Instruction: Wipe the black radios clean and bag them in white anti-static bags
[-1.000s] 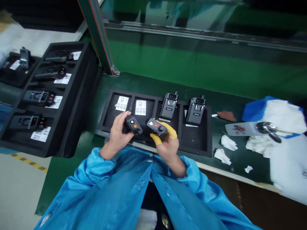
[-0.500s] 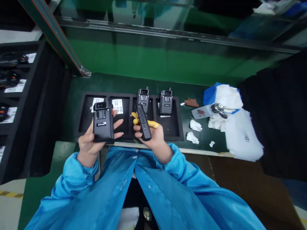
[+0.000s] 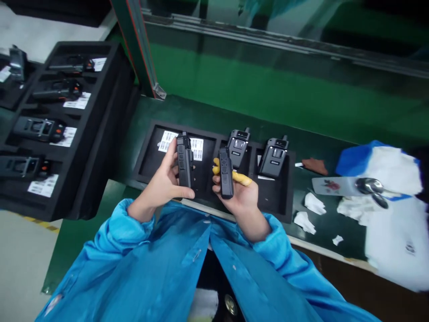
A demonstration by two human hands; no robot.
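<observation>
My left hand [image 3: 161, 183] is closed around a black walkie-talkie [image 3: 184, 162], turned so its narrow side with buttons faces up. In my right hand [image 3: 243, 192], which wears yellow finger cots on some fingers, a second walkie-talkie [image 3: 226, 173] is gripped, also side-on with its button row showing. Both are held above a black foam tray [image 3: 142, 172] with compartments. Two more radios lie in it, a middle radio [image 3: 238, 147] partly behind my right hand and a right-hand radio [image 3: 274, 156]. White barcode labels [image 3: 167, 141] lie in the left compartments.
At left stand stacked black trays [image 3: 114, 85] with several radios and labels. On the right of the green bench lie a brown cloth scrap [image 3: 315, 166], white wipes [image 3: 314, 203], a flowered case [image 3: 331, 185], a spoon [image 3: 368, 184] and a white plastic bag [image 3: 395, 241].
The left walkie-talkie has turned from its labelled face to its button side, my left thumb now along its lower end. The view has swung left, showing more of the stacked trays.
</observation>
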